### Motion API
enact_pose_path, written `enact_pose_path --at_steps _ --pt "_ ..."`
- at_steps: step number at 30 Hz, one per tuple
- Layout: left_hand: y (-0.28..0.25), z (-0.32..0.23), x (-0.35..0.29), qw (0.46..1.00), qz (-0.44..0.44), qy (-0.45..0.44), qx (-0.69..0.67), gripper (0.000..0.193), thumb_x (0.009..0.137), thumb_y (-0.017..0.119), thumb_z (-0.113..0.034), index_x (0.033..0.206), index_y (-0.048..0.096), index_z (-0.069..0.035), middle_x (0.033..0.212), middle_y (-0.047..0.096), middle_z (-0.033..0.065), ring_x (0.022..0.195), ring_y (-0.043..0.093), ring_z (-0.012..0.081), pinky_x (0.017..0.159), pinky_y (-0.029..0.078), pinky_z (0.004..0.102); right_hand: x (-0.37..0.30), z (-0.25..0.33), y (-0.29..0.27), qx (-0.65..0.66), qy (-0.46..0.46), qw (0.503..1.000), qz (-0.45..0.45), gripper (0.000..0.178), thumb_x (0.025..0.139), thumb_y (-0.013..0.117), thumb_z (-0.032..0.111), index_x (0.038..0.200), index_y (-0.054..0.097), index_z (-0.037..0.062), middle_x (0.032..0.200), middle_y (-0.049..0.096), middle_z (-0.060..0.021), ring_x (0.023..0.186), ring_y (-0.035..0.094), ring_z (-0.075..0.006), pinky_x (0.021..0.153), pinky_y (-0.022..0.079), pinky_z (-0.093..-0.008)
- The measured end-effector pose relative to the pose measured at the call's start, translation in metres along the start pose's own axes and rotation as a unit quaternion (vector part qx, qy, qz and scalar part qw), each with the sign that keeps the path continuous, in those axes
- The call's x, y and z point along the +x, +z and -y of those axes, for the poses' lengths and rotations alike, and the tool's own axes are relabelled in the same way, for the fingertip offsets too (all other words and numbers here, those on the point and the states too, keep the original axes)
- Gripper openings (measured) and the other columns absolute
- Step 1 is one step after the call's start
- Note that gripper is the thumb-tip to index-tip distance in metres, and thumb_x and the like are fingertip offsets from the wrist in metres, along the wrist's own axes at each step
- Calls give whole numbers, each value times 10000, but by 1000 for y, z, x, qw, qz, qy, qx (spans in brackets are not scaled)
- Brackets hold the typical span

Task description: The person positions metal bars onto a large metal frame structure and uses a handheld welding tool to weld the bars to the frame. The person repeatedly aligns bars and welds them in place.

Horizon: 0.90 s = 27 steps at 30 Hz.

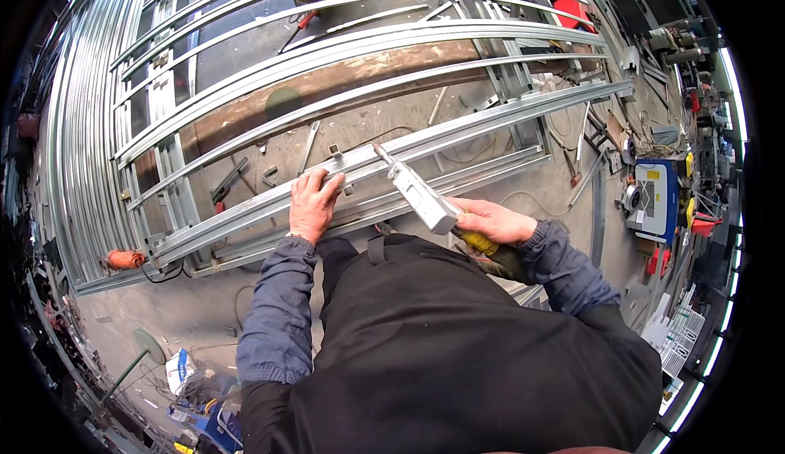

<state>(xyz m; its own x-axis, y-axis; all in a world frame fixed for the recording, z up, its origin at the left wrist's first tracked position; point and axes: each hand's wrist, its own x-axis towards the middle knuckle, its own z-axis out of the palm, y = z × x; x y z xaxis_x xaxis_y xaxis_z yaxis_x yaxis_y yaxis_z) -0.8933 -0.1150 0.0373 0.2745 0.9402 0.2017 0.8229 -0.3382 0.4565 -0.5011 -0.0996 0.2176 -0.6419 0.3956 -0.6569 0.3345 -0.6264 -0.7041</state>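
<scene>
In my right hand point(499, 223) is a welding gun point(419, 195) with a silver boxy body, a copper tip and a yellow grip. Its tip points at the near steel rail point(458, 131) of a large metal frame, just above or touching it. My left hand point(313, 206) lies on the same rail, left of the tip, fingers bent and pressed around a small dark metal piece point(333, 182), partly hidden by them. Two small brackets sit by the rail's edges: one point(334, 152) beyond the fingertips, another point(349, 191) on the near side.
Parallel steel bars of the frame point(343, 33) span the area ahead, over a brown beam point(327, 86). An orange grinder-like tool point(126, 259) lies at the left corner. Blue-and-white machine point(654, 201) stands at right. Offcuts and cables lie on the floor; a green-based stand point(149, 345) is lower left.
</scene>
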Motion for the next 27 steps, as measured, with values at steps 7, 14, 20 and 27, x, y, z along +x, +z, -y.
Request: enact_pose_path --at_steps 7,14,20,27 --pt "-1 -3 4 998 -9 31 45 446 912 764 -160 1334 747 -305 1242 634 79 1166 609 312 984 453 462 4 -4 0 -15 76 996 47 720 1141 609 434 1747 328 165 1302 666 -38 1005 655 -109 872 592 -290" --pt "-5 -8 8 998 -7 27 51 477 883 789 -156 1337 750 -298 1223 637 66 1162 610 298 994 442 465 17 -29 -2 -100 0 994 43 715 1140 629 395 1710 367 53 1654 539 -126 1479 499 -173 1232 385 -310" --pt "-6 -9 9 999 -7 23 41 502 857 794 -137 1333 753 -291 1224 638 63 1176 607 298 1003 442 463 19 -25 3 -126 -16 992 29 730 1128 648 417 1695 386 40 1640 558 -144 1469 522 -193 1223 402 -317" --pt "-4 -7 7 999 -6 24 40 502 854 785 -117 1329 755 -277 1249 641 69 1206 605 304 1024 440 465 20 -22 4 -137 15 990 18 711 1112 682 369 1674 423 19 1615 577 -128 1449 523 -176 1217 404 -322"
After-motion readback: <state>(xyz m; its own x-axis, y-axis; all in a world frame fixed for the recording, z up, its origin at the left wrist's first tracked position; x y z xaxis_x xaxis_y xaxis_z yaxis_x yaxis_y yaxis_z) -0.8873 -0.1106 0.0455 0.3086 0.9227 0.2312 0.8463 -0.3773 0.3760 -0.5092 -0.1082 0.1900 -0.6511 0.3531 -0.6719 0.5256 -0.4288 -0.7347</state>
